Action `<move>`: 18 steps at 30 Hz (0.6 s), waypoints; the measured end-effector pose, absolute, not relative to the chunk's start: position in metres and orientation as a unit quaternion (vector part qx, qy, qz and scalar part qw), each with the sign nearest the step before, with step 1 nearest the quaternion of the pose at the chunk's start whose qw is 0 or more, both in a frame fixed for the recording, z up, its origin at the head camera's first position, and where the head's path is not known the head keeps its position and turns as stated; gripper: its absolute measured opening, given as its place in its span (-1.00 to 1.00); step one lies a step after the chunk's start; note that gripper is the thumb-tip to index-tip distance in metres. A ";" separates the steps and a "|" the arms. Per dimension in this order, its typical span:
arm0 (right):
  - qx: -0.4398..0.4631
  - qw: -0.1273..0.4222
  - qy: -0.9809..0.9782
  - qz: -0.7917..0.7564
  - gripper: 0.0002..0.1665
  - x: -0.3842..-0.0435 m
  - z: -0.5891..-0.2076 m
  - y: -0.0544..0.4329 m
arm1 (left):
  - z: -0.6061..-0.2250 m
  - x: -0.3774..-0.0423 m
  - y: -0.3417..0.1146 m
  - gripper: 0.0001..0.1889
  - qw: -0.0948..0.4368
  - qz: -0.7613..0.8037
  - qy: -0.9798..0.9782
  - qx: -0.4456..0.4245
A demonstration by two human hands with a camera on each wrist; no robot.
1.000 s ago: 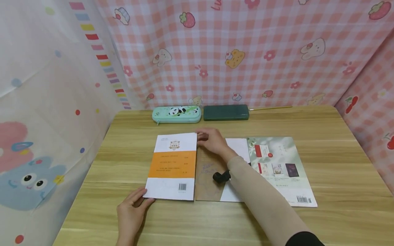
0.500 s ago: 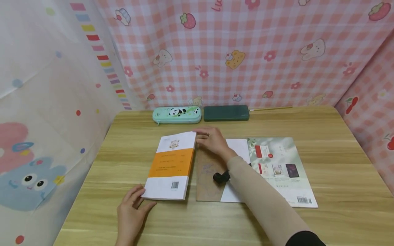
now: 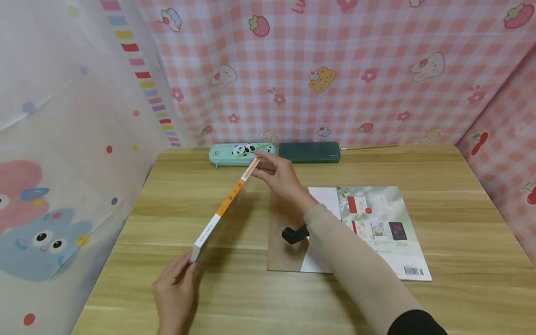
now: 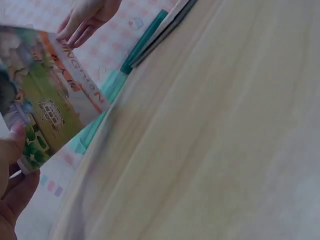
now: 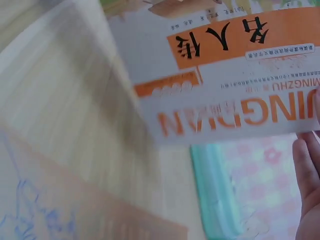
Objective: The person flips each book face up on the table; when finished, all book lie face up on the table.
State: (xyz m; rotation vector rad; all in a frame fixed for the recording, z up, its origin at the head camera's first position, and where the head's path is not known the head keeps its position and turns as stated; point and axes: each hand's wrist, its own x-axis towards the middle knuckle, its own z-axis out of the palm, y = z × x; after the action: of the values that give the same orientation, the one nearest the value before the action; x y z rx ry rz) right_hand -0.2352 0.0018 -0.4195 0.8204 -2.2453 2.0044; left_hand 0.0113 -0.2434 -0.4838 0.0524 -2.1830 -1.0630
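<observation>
Book (image 3: 226, 204), flat earlier, now spine-up between left fingers (image 3: 177, 266) and right fingers (image 3: 270, 158).

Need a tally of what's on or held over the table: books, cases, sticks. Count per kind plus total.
Books: 3 (white-and-orange book in hand, brown-and-white book, pale green book)
Cases: 2 (mint case, dark green case)
Sticks: 1 (thin stick)
Total: 6

The paperback (image 5: 220, 70) looks like smooth paper, the tabletop (image 3: 234, 302) wood, the gingham curtain (image 3: 293, 51) at twelve o'clock matt cloth.
</observation>
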 end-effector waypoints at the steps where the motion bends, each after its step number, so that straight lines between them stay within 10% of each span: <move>1: 0.260 0.019 -0.725 0.638 -0.45 -0.235 -0.416 0.001 | -0.482 0.012 -0.242 -0.74 0.350 -0.411 -0.842 0.020; 10: 0.230 0.074 -0.737 0.631 -0.53 -0.231 -0.406 -0.016 | -0.467 0.020 -0.228 -0.72 0.333 -0.418 -0.843 0.055; 18: 0.225 0.007 -0.750 0.621 -0.46 -0.230 -0.413 -0.028 | -0.464 0.025 -0.215 -0.77 0.231 -0.493 -0.826 0.144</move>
State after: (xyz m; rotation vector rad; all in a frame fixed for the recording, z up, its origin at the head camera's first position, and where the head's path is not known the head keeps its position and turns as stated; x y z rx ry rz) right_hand -0.2296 -0.0283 -0.4129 0.7033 -2.3466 1.9431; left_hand 0.0246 -0.2151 -0.4635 0.3963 -2.2715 -1.3554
